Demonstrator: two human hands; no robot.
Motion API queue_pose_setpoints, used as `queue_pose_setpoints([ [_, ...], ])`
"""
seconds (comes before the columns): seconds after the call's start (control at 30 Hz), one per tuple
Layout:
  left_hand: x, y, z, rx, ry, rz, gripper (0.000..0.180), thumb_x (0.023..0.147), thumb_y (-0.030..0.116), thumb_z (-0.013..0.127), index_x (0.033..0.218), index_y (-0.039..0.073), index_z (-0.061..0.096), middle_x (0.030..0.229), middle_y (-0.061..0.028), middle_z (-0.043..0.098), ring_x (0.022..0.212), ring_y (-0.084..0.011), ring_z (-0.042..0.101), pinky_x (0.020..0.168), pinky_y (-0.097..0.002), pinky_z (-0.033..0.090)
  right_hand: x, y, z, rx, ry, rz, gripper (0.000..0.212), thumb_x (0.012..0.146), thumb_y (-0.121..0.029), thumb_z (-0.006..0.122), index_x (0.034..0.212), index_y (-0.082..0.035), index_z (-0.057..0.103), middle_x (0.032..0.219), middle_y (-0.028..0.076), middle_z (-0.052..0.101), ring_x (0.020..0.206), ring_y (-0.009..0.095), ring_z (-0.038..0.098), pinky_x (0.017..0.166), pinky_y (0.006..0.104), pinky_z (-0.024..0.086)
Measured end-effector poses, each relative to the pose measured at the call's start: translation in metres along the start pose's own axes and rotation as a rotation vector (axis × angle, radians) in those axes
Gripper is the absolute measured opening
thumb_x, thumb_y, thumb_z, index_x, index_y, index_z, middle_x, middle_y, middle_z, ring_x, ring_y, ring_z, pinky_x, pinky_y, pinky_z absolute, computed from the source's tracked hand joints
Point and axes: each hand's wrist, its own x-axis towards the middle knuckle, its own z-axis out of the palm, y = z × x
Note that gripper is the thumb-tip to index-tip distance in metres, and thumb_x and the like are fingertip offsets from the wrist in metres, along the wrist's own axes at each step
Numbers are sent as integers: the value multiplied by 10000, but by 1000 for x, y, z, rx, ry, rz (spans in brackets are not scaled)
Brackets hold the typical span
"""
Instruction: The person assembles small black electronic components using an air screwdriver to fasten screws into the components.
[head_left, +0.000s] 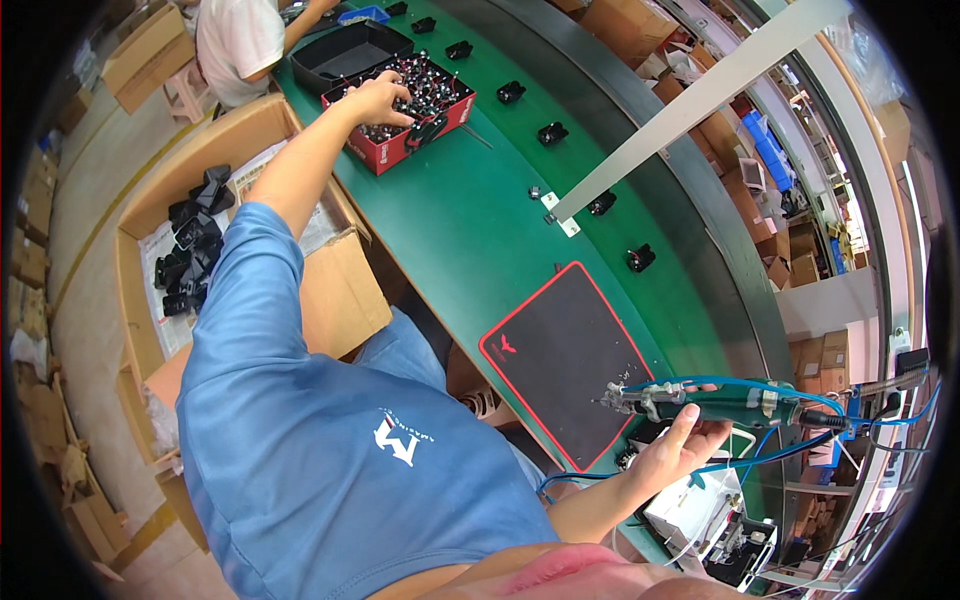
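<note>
While left hand (381, 102) overhangs red box (395, 155); grip unclear; right hand (676, 452) clasps green tool (738, 406)

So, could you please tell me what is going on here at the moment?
The left grip is among small parts in a red box; whether it has picked any up is unclear. The right grip holds a green handheld tool, its metal tip over the black mat. Black pieces are spaced out along the green surface, and another person is at its far end.
</note>
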Motion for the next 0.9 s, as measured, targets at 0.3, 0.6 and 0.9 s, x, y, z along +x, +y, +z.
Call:
queue_pose_setpoints([
  [0.3,13,-16,-7,-226,138,195,397,731,330,927,910,40,724,1198,-135,583,1172,-318,586,1024,-381,469,-4,3,-9,23,-17,18,602,996,-171,693,1474,39,393,1362,150,577,1169,219,592,1050,380,471],
  [0.6,20,-22,-26,-185,177,235,374,728,326,925,948,81,748,1224,-134,592,1189,-311,589,1025,-383,479,-2,3,-10,42,-3,7,491,995,-142,674,1406,30,468,1324,157,616,1148,242,628,1052,383,467],
  [0.9,35,-16,-57,-199,352,320,375,751,327,921,964,75,744,1143,-119,598,1152,-289,583,1031,-374,467,-4,1,-9,31,-21,29,590,988,-190,703,1449,47,422,1341,144,584,1149,212,597,1033,367,471],
])
